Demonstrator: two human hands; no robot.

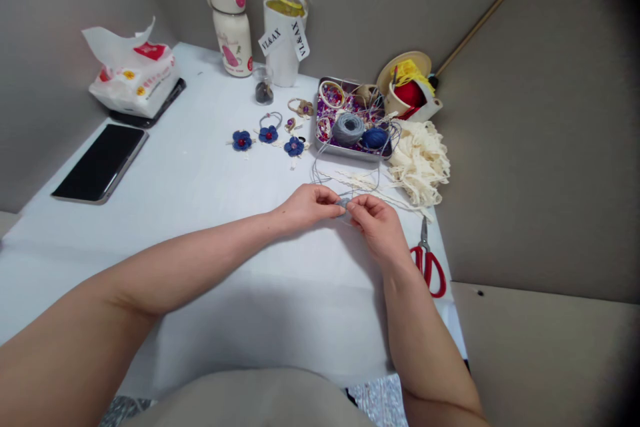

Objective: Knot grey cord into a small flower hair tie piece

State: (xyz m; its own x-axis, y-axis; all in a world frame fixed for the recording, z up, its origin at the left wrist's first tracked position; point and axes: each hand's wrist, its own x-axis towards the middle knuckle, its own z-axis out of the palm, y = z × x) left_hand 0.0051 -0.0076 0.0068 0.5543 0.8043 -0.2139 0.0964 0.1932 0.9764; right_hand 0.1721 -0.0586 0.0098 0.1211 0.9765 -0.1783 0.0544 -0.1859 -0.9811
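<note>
Between my two hands is a small grey piece of yarn work, mostly covered by fingers. My left hand pinches it from the left, and my right hand pinches its right side. Grey yarn runs from there in loose loops up to a grey yarn ball in a metal tin. A blue yarn ball lies beside the grey one, over purple and red beads. Cream lace strips lie just beyond my hands.
Red-handled scissors lie right of my right wrist. A cream lace heap sits by the partition. Blue flower pieces lie left of the tin. Further off are a phone, tissues, a bottle and a white canister.
</note>
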